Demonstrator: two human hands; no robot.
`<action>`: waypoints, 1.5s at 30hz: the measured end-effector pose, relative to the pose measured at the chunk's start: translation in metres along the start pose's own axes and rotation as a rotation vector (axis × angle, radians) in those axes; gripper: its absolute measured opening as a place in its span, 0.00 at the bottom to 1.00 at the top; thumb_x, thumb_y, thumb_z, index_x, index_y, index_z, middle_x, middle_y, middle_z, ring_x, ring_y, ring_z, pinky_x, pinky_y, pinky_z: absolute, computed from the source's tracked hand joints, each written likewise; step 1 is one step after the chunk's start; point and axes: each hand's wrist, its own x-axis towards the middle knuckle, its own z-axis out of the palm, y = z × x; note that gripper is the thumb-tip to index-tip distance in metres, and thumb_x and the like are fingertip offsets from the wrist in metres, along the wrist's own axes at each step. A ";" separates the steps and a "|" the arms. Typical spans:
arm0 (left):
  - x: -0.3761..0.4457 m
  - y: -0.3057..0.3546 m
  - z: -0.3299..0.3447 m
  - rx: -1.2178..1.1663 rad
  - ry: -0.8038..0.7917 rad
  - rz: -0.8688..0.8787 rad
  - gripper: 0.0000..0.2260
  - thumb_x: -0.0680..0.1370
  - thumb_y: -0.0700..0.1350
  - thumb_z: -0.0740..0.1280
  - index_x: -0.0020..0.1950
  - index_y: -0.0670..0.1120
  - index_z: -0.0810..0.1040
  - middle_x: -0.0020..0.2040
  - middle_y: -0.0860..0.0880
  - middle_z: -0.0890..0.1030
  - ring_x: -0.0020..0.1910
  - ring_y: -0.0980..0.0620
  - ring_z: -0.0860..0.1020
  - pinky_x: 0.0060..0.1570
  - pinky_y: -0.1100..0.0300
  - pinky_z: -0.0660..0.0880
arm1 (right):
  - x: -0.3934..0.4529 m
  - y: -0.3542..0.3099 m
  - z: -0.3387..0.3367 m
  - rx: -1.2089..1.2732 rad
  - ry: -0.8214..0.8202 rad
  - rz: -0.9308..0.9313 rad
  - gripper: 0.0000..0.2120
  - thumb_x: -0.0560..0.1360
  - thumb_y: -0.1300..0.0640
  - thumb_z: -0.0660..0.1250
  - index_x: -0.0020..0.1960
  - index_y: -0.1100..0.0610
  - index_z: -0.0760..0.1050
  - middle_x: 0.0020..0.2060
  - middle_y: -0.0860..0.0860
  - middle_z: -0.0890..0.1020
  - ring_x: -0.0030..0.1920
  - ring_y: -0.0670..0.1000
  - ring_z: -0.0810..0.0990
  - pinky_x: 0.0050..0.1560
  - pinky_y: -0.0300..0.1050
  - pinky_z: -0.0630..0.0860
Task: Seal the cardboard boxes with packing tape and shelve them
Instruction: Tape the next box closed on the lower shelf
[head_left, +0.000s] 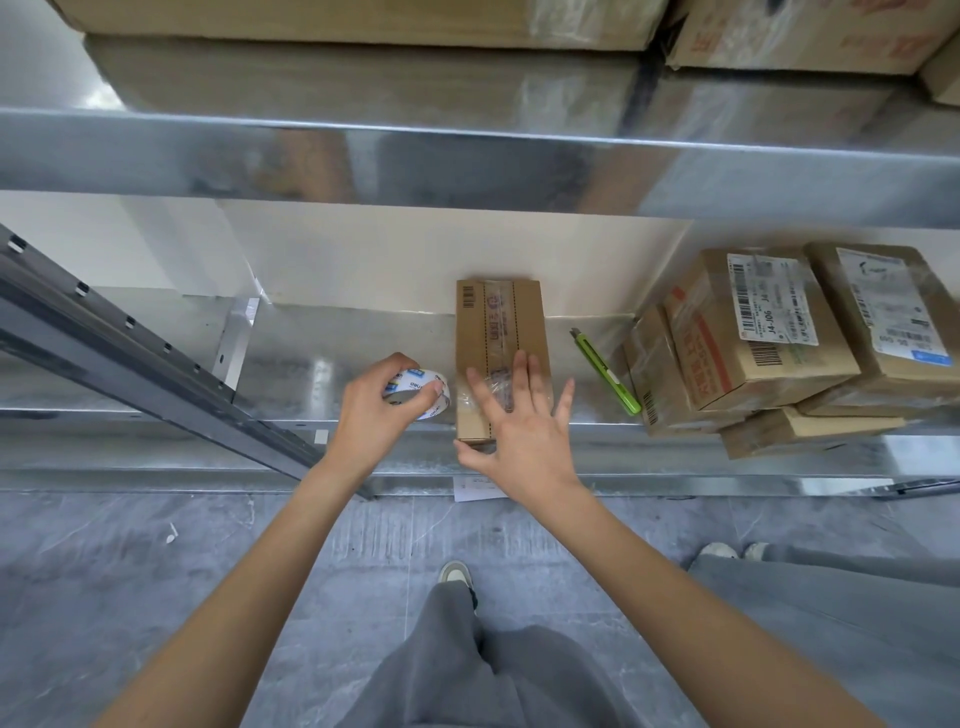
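A long narrow cardboard box (498, 322) lies on the metal shelf (322, 364), running front to back, with clear tape along its top. My right hand (519, 421) lies flat with spread fingers on the box's near end, pressing the tape. My left hand (382, 410) grips a roll of clear packing tape (423, 396) with a white printed core, just left of the box. A strip of tape runs from the roll to the box's near corner.
A green utility knife (605, 371) lies on the shelf right of the box. A pile of labelled cardboard boxes (769, 338) fills the shelf's right end. Large boxes (363, 21) sit on the shelf above. A slanted metal upright (130, 353) crosses at left.
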 end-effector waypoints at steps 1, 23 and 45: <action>-0.001 -0.001 0.001 -0.010 -0.002 -0.012 0.07 0.74 0.45 0.74 0.44 0.47 0.77 0.39 0.55 0.79 0.38 0.62 0.75 0.41 0.68 0.71 | 0.000 -0.001 0.001 0.005 0.009 -0.005 0.40 0.69 0.31 0.50 0.78 0.45 0.54 0.77 0.64 0.55 0.78 0.61 0.50 0.70 0.72 0.40; -0.005 -0.021 0.010 -0.270 -0.030 -0.162 0.08 0.78 0.45 0.69 0.47 0.39 0.76 0.37 0.51 0.77 0.34 0.61 0.75 0.37 0.70 0.70 | 0.007 -0.008 0.010 0.049 0.101 -0.185 0.35 0.71 0.45 0.66 0.72 0.63 0.68 0.70 0.64 0.69 0.73 0.62 0.66 0.74 0.56 0.58; -0.027 -0.005 0.046 -0.881 -0.089 -0.523 0.10 0.78 0.50 0.68 0.59 0.51 0.78 0.57 0.48 0.83 0.54 0.52 0.82 0.56 0.57 0.77 | -0.002 -0.005 -0.008 0.336 0.078 0.214 0.53 0.68 0.33 0.67 0.79 0.62 0.49 0.78 0.57 0.52 0.78 0.54 0.47 0.77 0.53 0.47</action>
